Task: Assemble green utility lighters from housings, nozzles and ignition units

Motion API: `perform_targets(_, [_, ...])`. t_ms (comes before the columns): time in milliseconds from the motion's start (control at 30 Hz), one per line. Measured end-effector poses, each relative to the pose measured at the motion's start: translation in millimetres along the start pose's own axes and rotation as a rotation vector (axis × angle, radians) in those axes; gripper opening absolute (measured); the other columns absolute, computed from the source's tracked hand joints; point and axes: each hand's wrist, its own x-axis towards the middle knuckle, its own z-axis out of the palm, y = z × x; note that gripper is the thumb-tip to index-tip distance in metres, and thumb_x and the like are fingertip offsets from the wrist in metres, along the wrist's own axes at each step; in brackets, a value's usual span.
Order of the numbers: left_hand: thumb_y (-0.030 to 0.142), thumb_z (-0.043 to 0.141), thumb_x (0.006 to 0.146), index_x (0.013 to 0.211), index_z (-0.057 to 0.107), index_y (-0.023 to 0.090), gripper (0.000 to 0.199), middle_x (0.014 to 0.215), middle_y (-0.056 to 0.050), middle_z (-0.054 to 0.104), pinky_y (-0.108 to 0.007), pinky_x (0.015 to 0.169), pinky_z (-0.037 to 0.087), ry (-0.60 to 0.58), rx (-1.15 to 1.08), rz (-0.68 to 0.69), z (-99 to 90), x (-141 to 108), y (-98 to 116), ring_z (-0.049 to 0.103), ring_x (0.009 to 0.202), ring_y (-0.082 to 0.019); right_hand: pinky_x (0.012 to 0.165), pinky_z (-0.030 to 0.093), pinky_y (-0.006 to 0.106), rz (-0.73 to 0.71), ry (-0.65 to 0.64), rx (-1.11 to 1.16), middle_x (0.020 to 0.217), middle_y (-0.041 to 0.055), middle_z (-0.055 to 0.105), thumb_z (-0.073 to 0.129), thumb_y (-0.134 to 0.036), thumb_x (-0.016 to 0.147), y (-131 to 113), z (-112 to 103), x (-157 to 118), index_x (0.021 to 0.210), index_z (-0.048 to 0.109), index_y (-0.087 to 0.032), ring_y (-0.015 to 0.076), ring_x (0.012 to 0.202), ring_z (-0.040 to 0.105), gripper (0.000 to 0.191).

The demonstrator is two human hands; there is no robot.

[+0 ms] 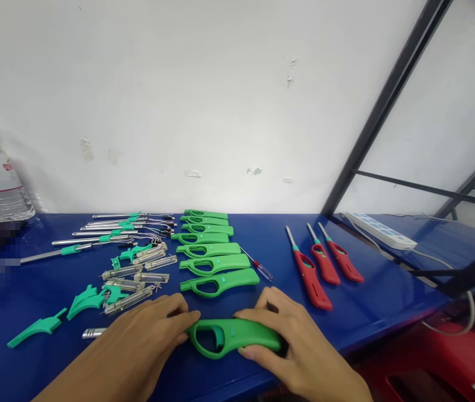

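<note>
Head view. Nearest: two bare hands on one piece. Left hand, grip narrow, thumb and fingers pinching the left end of a green plastic lighter body with an oval finger loop. Right hand is curled around the handle end, thumb on the near edge, fingers over the far edge. The body lies level between them, low over the front of the blue table. A teal plastic trigger shows inside its loop. A silver metal tube pokes out beyond the left wrist; its join is hidden.

Beyond the hands: a column of seven green plastic shells, nearer loops bare of any trigger. Left of them, silver metal rods with teal collars and wires, clear plastic fuel tanks in a loose pile, loose teal plastic triggers. Just right of the shells, a screwdriver with a clear purplish handle.

Farther right, three red lighters with silver tubes, seemingly whole.

Progress, my judgement: the held piece looks well advanced, though whether it is fully closed I cannot tell; the seven shells and loose parts remain separate.
</note>
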Motion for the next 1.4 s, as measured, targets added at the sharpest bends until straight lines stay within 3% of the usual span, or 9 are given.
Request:
perform_targets(233, [0.013,0.040,0.104,0.111,0.080,0.032,0.044,0.113,0.001,0.080,-0.024,0.083,0.058,0.022,-0.154,-0.047,4.8,-3,-5,0.079,0.098,-0.018,0.093,0.050,0.035,0.019,0.010,0.002,0.110,0.0021,0.066,0.081,-0.035,0.102,-2,0,2,0.129,0.080,-0.032,0.0223,0.102,0.067,0.027])
perform_targets(700, [0.005,0.040,0.094,0.110,0.084,0.030,0.053,0.115,-0.004,0.082,-0.031,0.086,0.062,-0.088,-0.109,-0.089,-4.0,4,3,0.081,0.100,-0.023,0.098,0.051,0.035,0.000,0.044,0.004,0.115,0.0018,0.068,0.082,-0.032,0.101,0,2,0,0.129,0.079,-0.032,0.0222,0.108,0.067,0.029])
perform_targets(967, [0.011,0.040,0.102,0.110,0.082,0.029,0.046,0.115,-0.004,0.081,-0.028,0.078,0.060,0.027,-0.073,-0.035,6.1,-5,-3,0.080,0.095,-0.023,0.104,0.049,0.036,-0.013,0.068,0.030,0.123,0.0013,0.068,0.079,-0.032,0.102,2,3,-4,0.133,0.072,-0.035,0.0231,0.114,0.067,0.032])
perform_targets(1100, [0.014,0.042,0.104,0.123,0.080,0.032,0.046,0.121,-0.003,0.080,-0.029,0.082,0.060,0.020,-0.080,-0.029,7.3,-6,-6,0.080,0.099,-0.023,0.093,0.049,0.035,0.004,0.200,0.054,0.110,0.0024,0.066,0.062,-0.030,0.111,6,8,-3,0.115,0.067,-0.028,0.0226,0.105,0.064,0.007])
perform_targets(1233, [0.012,0.041,0.103,0.118,0.081,0.034,0.048,0.114,-0.001,0.082,-0.030,0.080,0.061,-0.014,-0.102,-0.040,3.2,-2,-3,0.082,0.095,-0.023,0.079,0.044,0.033,0.009,0.302,0.010,0.091,0.0011,0.061,0.054,-0.033,0.114,9,13,0,0.091,0.053,-0.025,0.0208,0.086,0.059,0.025])
perform_targets(1400, [0.006,0.039,0.094,0.108,0.084,0.030,0.053,0.104,-0.003,0.083,-0.030,0.078,0.060,0.007,-0.108,-0.022,-1.6,3,2,0.082,0.090,-0.024,0.064,0.032,0.031,0.052,0.276,0.003,0.072,-0.0048,0.048,0.053,-0.035,0.114,11,15,1,0.076,0.037,-0.025,0.0151,0.065,0.045,0.043])
